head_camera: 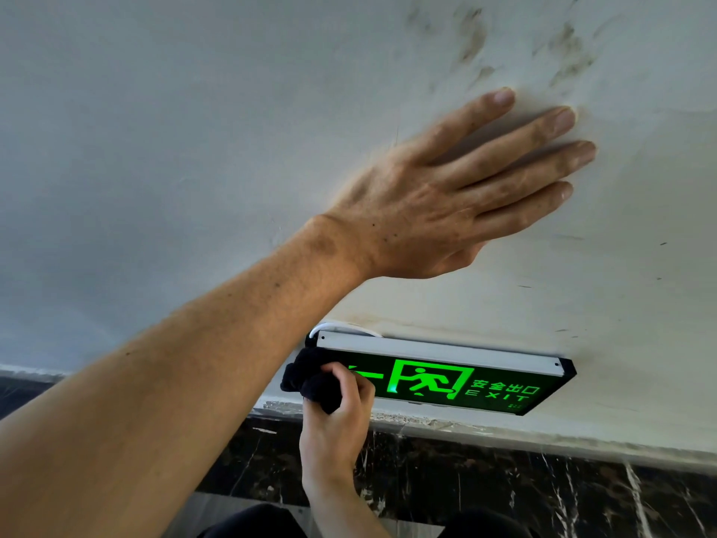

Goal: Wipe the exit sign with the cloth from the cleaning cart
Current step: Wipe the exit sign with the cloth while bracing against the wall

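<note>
A black exit sign (485, 386) with a lit green running figure and the word EXIT is fixed low on a white wall, just above a dark marble skirting. My right hand (337, 417) is shut on a dark cloth (306, 378) and presses it against the sign's left end, covering part of the green arrow. My left hand (438, 196) lies flat on the wall above the sign, fingers spread, holding nothing. Its forearm crosses the view from the lower left.
The white wall (155, 149) has dark smudges (566, 52) above my left fingers. A white cable (329, 328) curves out behind the sign's top left corner. Dark marble skirting (504, 479) runs below. My dark-clad knees (252, 522) show at the bottom edge.
</note>
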Demonstrator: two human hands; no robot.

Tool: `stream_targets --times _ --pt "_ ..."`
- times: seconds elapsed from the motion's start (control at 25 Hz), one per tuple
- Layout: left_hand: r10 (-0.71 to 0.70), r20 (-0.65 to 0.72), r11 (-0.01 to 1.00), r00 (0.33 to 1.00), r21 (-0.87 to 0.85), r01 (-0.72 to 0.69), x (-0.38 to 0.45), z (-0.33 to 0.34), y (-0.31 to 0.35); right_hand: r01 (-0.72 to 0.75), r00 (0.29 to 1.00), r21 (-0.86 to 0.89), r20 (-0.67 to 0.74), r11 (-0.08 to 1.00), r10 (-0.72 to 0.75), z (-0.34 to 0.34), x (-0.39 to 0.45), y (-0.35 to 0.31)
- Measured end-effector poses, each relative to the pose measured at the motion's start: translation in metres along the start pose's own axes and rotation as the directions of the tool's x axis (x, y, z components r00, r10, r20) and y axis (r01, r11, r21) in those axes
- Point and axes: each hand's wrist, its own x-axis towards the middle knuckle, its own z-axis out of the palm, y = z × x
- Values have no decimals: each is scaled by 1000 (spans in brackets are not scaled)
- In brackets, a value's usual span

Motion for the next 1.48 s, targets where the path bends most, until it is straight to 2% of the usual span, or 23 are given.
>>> stream_targets --times 0.52,0.84,1.48 --pt "-7 -12 1000 1000 -17 6 1 1 0 -84 996 -172 26 981 90 8 4 31" --pt "-11 -14 1000 1000 -25 10 1 2 0 -162 986 -189 7 968 167 5 7 39" --pt "-18 -7 1000 1000 -17 18 1 1 0 -257 937 -93 -267 962 224 -101 53 67"
